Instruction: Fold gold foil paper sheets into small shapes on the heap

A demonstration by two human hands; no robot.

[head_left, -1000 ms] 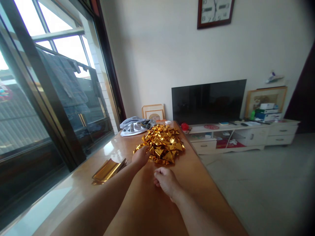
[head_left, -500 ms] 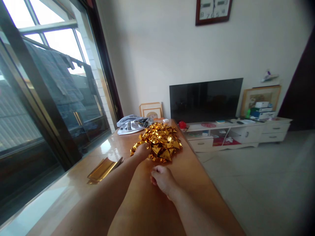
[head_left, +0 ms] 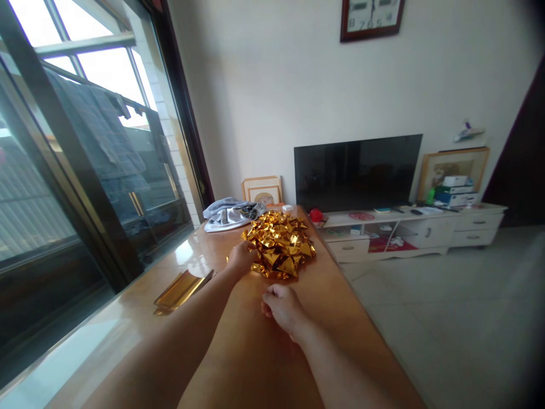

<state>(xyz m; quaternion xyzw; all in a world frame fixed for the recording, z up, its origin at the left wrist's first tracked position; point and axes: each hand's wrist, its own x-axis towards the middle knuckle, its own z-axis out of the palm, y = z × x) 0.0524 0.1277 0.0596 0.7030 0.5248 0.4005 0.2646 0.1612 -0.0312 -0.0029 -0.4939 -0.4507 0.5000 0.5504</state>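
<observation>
A heaped pile of folded gold foil paper pieces (head_left: 281, 244) lies toward the far end of the glossy brown table (head_left: 336, 318). My left hand (head_left: 242, 257) is at the pile's left edge, its fingers reaching toward the folded pieces; the fingertips are partly hidden. Nearer to me, my right hand (head_left: 281, 309) rests just in front of the heap, fingers curled in and thumb against them, with nothing showing in it. Left of my left forearm lies a stack of flat gold foil sheets (head_left: 181, 289).
Grey folded cloth (head_left: 232, 215) and a small white box (head_left: 288, 208) sit behind the pile. Beyond the table's right edge stands a white TV cabinet (head_left: 434, 230) bearing a dark television (head_left: 357, 173). A glass sliding door (head_left: 97, 170) is on the left.
My left hand has shifted slightly left and away from me along the pile's edge, covering gold pieces that showed there before. My right hand has stayed put.
</observation>
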